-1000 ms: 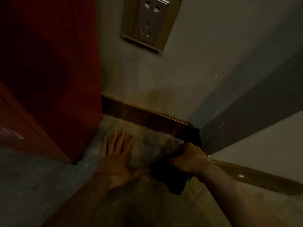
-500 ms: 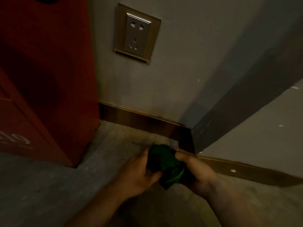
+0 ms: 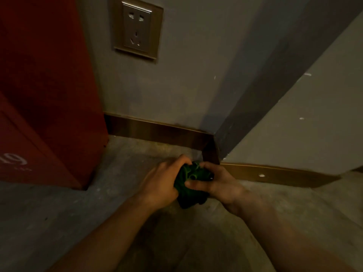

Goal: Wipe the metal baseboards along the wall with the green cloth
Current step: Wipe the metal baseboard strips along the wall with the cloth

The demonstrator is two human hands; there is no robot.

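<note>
A bunched green cloth [image 3: 191, 182] is held between both hands just above the floor, in front of the wall's outer corner. My left hand [image 3: 164, 182] grips its left side and my right hand [image 3: 218, 183] grips its right side, thumb across the front. The brown metal baseboard [image 3: 157, 132] runs along the back wall from the red cabinet to the corner. A second, lighter baseboard strip [image 3: 275, 174] continues to the right past the corner, with a small white spot on it. The cloth touches neither strip.
A red cabinet [image 3: 45, 95] stands at the left against the wall, blocking the baseboard's left end. A metal wall socket [image 3: 137, 29] sits above the baseboard. The grey wall corner [image 3: 220, 150] juts out toward me. Bare concrete floor [image 3: 59, 213] lies below.
My left hand lifted off the floor and closed on the cloth beside my right hand. Both hands drew the cloth slightly back from the corner and bunched it.
</note>
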